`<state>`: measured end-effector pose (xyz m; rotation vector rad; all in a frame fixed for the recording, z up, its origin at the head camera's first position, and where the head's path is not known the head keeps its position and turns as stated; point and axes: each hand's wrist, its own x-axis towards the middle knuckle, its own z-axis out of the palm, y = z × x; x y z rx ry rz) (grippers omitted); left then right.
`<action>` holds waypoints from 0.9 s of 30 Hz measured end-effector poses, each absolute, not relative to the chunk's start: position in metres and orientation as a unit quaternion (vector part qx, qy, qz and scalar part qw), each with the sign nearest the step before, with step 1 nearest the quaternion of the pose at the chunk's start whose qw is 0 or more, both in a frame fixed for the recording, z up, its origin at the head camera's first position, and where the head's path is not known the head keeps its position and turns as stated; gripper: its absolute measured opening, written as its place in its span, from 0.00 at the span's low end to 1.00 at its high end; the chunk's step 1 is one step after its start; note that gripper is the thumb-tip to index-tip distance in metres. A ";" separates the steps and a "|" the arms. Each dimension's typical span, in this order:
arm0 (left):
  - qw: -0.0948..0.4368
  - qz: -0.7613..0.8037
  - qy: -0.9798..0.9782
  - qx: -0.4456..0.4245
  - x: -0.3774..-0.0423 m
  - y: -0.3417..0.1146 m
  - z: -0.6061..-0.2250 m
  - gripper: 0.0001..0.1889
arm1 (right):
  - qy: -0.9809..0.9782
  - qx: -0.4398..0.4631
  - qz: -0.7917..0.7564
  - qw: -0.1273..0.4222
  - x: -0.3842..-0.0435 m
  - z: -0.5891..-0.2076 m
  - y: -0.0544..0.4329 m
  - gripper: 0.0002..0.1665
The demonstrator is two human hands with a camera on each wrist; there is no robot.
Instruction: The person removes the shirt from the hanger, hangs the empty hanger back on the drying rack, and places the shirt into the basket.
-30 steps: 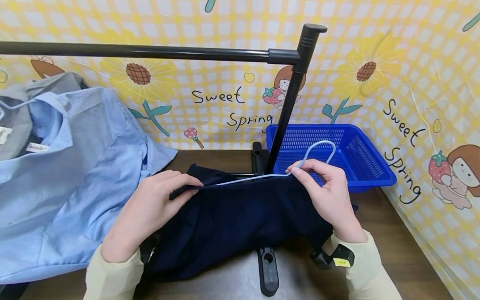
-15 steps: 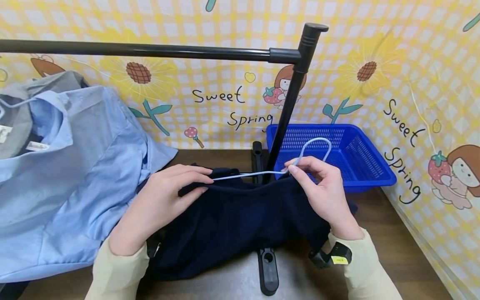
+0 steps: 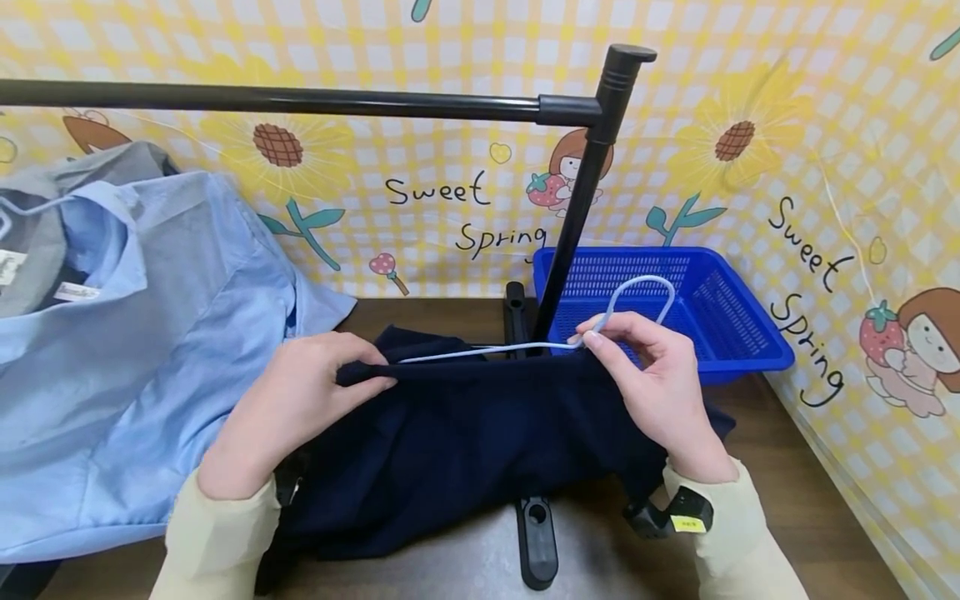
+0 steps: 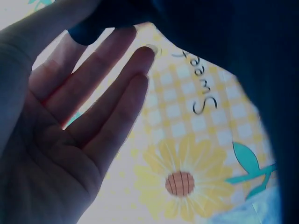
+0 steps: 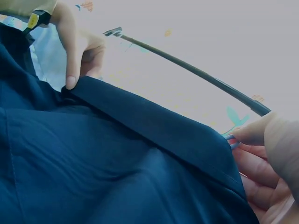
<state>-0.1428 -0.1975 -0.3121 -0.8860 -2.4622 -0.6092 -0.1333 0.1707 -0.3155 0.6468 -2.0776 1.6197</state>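
A dark navy garment [image 3: 480, 442] hangs spread between the two hands, its top edge nearly straight. A folded, collar-like band [image 5: 149, 116] runs along that edge in the right wrist view. My left hand [image 3: 292, 408] pinches the garment's edge between thumb and fingers at its left end. With thumb and fingertips, my right hand [image 3: 652, 379] pinches a pale blue hanger [image 3: 487, 349] at the base of its hook. The hanger's thin arm runs left behind the edge towards the left fingers; its lower part is hidden by the cloth.
A black clothes rack [image 3: 330, 101] stands behind, its post [image 3: 573, 225] rising beyond the right hand. A blue basket [image 3: 742, 308] sits at the back right. On the left lie a light blue shirt [image 3: 187, 317] and a grey garment [image 3: 142, 158], both on the table.
My left hand shifted right along the edge, then came back left, drawing the garment's edge straighter. The right hand and hanger hook moved slightly left, then right again.
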 end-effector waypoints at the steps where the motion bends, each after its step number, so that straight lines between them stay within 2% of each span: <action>1: 0.229 -0.225 -0.893 -0.315 -0.143 -0.201 -0.312 0.10 | -0.742 0.234 0.589 0.218 -0.133 -0.315 0.172 0.06; 6: 0.233 -0.235 -0.899 -0.285 -0.146 -0.213 -0.314 0.10 | -0.696 0.235 0.634 0.243 -0.134 -0.312 0.182 0.06; 15: 0.237 -0.278 -0.878 -0.309 -0.148 -0.207 -0.317 0.14 | -0.724 0.231 0.608 0.231 -0.133 -0.313 0.180 0.06; 22: 0.287 -0.335 -0.837 -0.323 -0.135 -0.193 -0.303 0.27 | -0.750 0.228 0.579 0.222 -0.131 -0.314 0.168 0.06; 27: 0.308 -0.326 -0.810 -0.378 -0.131 -0.175 -0.297 0.25 | -0.757 0.236 0.572 0.211 -0.134 -0.315 0.157 0.05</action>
